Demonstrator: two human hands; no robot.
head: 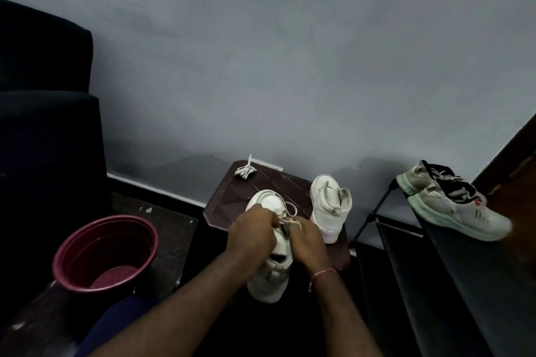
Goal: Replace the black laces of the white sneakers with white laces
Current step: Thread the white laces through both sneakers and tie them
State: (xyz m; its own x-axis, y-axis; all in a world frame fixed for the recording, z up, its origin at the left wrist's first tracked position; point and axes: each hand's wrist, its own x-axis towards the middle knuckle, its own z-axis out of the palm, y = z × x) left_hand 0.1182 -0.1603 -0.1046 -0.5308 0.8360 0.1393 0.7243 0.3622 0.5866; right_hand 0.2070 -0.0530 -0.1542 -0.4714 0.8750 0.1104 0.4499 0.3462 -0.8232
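At the near edge of the small dark table [229,206], the left hand [252,233] and right hand [307,243] both pinch the white lace [291,208] over a white sneaker [269,281]. Threading seems in progress here. Next, I judge, comes evening the ends and feeding the following eyelet. The second sneaker [330,209] stands beside it, apparently unlaced, and a bundled lace [245,172] waits at the far corner. A maroon bucket [101,240] sits left of the table, a shoe rack [464,269] right, and a grey wall [290,66] behind.
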